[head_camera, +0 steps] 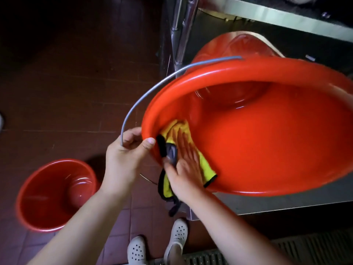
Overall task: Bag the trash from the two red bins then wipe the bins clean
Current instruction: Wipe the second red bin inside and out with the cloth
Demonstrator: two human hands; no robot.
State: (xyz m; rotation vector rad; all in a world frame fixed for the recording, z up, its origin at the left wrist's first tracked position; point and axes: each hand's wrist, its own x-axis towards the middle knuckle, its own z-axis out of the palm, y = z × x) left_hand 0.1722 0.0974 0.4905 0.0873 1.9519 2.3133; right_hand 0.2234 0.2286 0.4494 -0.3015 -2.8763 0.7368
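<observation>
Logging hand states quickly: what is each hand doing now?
Left hand: grips the bin rim.
Right hand: open, pressing the yellow cloth.

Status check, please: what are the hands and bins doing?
Left hand grips tilted red plastic bin rim. Right hand presses yellow cloth inside. Second red bin on floor. Nothing blocking.

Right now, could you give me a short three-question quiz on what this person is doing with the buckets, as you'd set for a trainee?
1. True or false: the right hand presses the yellow cloth against the inside wall of the tilted red bin.
2. What does the left hand grip?
A. the bin's rim
B. a trash bag
C. a spray bottle
3. Fill in: the second red bin stands on the ____.

Key: 1 true; 2 A; 3 tiled floor.
</observation>
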